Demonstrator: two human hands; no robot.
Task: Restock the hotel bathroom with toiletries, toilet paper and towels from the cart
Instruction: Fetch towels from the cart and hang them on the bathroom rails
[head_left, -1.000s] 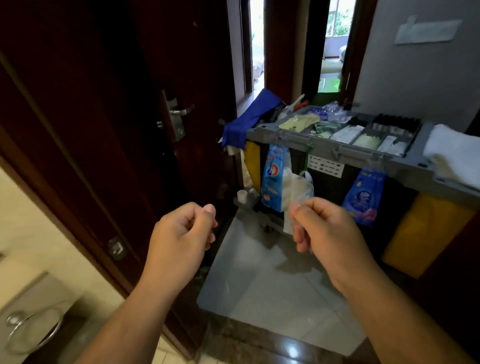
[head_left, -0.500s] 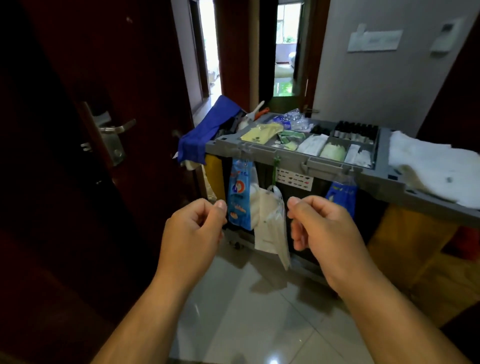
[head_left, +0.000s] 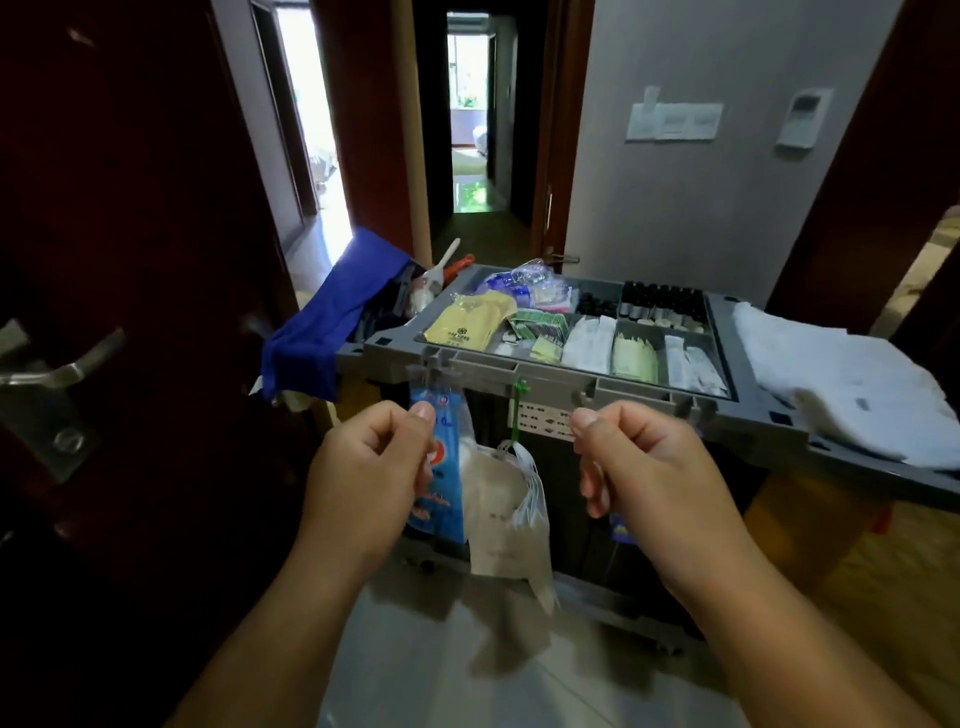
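Observation:
The grey housekeeping cart (head_left: 550, 376) stands straight ahead. Its top tray holds yellow packets (head_left: 465, 325), green sachets (head_left: 540, 325), white wrapped items (head_left: 589, 343) and a row of small dark bottles (head_left: 662, 304). White towels (head_left: 836, 379) lie on its right end. My left hand (head_left: 366, 475) and my right hand (head_left: 649, 478) are raised side by side just below the cart's front edge. Both have the fingers curled with thumb on forefinger, and I see nothing in either.
A blue packet (head_left: 441, 467) and a white plastic bag (head_left: 511, 514) hang from the cart front. A blue cloth (head_left: 332, 325) drapes over the cart's left end. A dark wooden door with a metal handle (head_left: 57, 371) stands at left. A corridor runs behind the cart.
My view has swung right and closer to the cart, which now fills the centre. The door has slid to the left. Both hands stay raised and closed in front of me.

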